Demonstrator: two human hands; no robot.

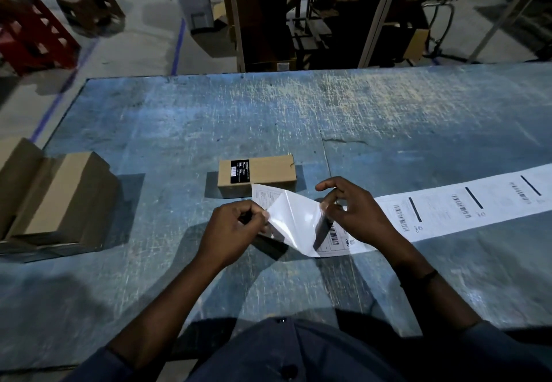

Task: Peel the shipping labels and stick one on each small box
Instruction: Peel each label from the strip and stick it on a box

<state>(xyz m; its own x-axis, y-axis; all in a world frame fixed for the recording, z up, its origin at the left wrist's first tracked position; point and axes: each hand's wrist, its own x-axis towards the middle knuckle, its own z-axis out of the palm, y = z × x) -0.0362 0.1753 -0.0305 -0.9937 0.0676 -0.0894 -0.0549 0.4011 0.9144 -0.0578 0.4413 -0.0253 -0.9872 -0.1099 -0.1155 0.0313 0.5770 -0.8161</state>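
A small brown cardboard box (257,175) with a black sticker on top lies on the blue table just beyond my hands. A long white strip of shipping labels (466,205) runs from my hands off to the right edge. My left hand (236,230) pinches the lifted, curled end of the strip (291,217), whose glossy side faces up. My right hand (354,213) pinches the strip next to that curl, fingers bent over a label with a barcode.
A stack of brown boxes (59,196) stands at the table's left edge. The worn blue table (328,118) stretches far and right. Beyond it are metal racks (313,17), a red crate (33,35) and grey floor.
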